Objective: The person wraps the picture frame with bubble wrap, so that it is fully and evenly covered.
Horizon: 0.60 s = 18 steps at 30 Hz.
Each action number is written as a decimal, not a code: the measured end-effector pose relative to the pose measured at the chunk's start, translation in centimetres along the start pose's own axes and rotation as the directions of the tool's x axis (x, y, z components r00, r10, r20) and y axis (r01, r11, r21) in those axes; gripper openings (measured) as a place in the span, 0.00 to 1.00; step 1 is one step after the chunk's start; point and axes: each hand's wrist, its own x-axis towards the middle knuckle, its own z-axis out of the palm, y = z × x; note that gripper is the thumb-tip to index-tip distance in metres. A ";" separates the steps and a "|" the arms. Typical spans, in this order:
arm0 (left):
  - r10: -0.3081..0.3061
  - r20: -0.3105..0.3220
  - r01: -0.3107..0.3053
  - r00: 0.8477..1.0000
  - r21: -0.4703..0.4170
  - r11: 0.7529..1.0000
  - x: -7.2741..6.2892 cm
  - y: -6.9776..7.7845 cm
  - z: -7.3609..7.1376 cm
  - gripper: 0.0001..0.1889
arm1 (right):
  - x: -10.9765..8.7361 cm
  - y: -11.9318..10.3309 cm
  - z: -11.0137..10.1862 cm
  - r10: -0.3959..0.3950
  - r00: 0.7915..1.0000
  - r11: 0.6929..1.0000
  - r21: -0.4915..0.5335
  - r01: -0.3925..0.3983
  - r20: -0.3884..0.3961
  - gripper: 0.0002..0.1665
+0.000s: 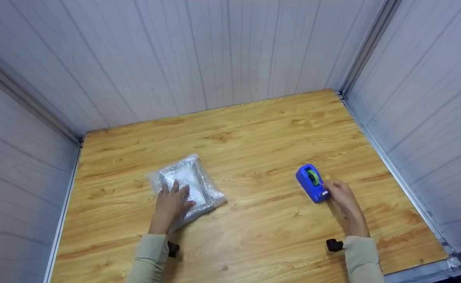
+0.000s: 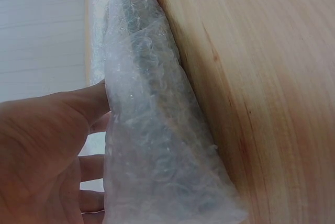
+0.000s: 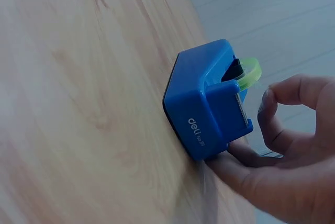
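A flat bubble-wrapped packet (image 1: 193, 177) lies left of centre on the table, a pale rectangular frame-like thing showing through the plastic. My left hand (image 1: 171, 204) rests on top of it with fingers spread; the left wrist view has the thumb over the near edge of the bubble wrap (image 2: 152, 114). At the right stands a blue tape dispenser (image 1: 309, 184) with a yellow-green roll (image 3: 251, 75). Beside its cutter, thumb and a finger of my right hand (image 1: 340, 194) meet in a pinch at the tape's end; other fingers touch the dispenser's side low down.
The wooden tabletop (image 1: 250, 157) is bounded by white panel walls (image 1: 214, 55) at the back and both sides. Metal rails (image 1: 395, 177) run along the side edges. A small black device (image 1: 334, 245) sits at my right wrist.
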 end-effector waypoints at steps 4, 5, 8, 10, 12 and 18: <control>0.000 0.001 0.000 1.000 0.023 1.000 0.0 0.0 -0.1 0.28 | -0.7 -0.6 0.1 -0.038 0.998 0.989 -0.142 0.031 -0.048 0.26; 0.000 0.000 0.000 1.000 0.031 1.000 -0.1 0.0 0.0 0.28 | -0.8 -0.8 0.0 -0.045 0.998 0.985 -0.170 0.036 -0.049 0.25; 0.001 -0.007 -0.001 1.000 0.038 0.999 -0.1 0.0 0.0 0.28 | -1.1 -1.4 -0.2 -0.044 0.999 0.975 -0.219 0.037 -0.026 0.23; 0.009 -0.015 -0.008 1.000 0.035 0.999 -0.2 -0.1 0.0 0.28 | -1.3 -1.6 -0.3 -0.014 1.000 0.971 -0.239 0.013 -0.003 0.22; 0.013 -0.020 -0.012 1.000 0.030 0.999 -0.2 -0.1 0.0 0.28 | -1.5 -1.8 -0.5 0.020 1.000 0.963 -0.267 -0.013 0.021 0.22; 0.033 -0.031 -0.031 0.999 0.059 0.998 -0.2 0.0 -0.1 0.29 | -1.9 -2.1 -0.5 0.097 0.992 0.950 -0.305 -0.068 0.083 0.23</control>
